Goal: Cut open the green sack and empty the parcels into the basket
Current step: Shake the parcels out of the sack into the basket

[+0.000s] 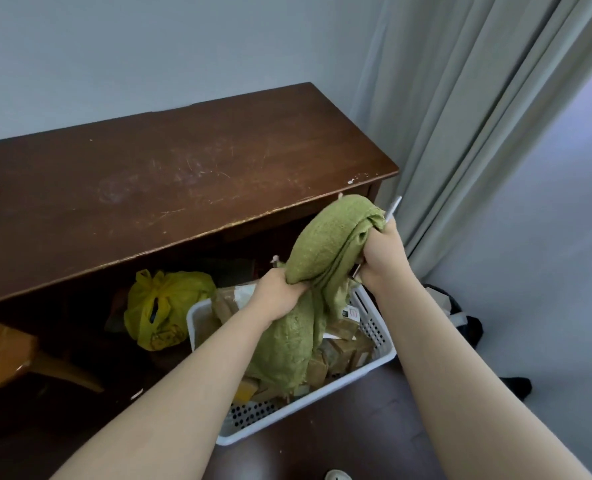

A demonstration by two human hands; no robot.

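Observation:
The green sack (325,244) hangs upside down over the white perforated basket (374,368), its open lower end draped among the parcels. My left hand (279,292) grips a bunched fold of the sack at its lower left. My right hand (382,258) grips the sack's upper right corner together with a thin white tool (393,207) that sticks up past my knuckles. Several brown taped parcels (343,355) lie in the basket, partly hidden under the sack.
A dark wooden table (183,174) stands behind the basket, against the wall. Under it sits a tied yellow plastic bag (162,306). Grey curtains (467,116) hang at the right, with a black bag (460,317) on the floor below. A wooden chair (0,355) is at the left.

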